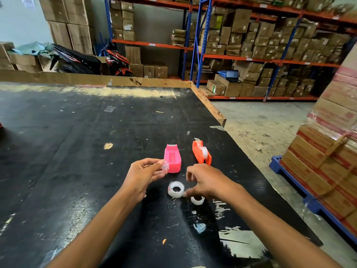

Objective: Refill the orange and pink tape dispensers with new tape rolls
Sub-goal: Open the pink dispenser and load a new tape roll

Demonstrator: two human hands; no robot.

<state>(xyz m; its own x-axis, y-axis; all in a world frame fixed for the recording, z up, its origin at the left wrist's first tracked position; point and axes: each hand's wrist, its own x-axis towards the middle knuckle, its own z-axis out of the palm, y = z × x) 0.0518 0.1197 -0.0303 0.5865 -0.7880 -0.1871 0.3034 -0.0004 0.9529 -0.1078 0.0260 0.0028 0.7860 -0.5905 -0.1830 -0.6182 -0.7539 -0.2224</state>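
Observation:
A pink tape dispenser (172, 158) lies on the black table (77, 142) with its well showing no roll. To its right lies an orange dispenser (201, 152) with a white roll in it. My left hand (144, 174) pinches a small clear plastic spool (165, 165) just left of the pink dispenser. A clear tape roll (176, 189) rests flat on the table in front. My right hand (204, 180) hovers over it, a fingertip touching its right edge. A smaller white ring (197, 200) lies partly under that hand.
The table's wooden rim (207, 104) runs along the back and right sides, with the drop to the concrete floor close to the right of the dispensers. Stacked cartons on a blue pallet (309, 198) stand at the right. Shelves of boxes fill the background.

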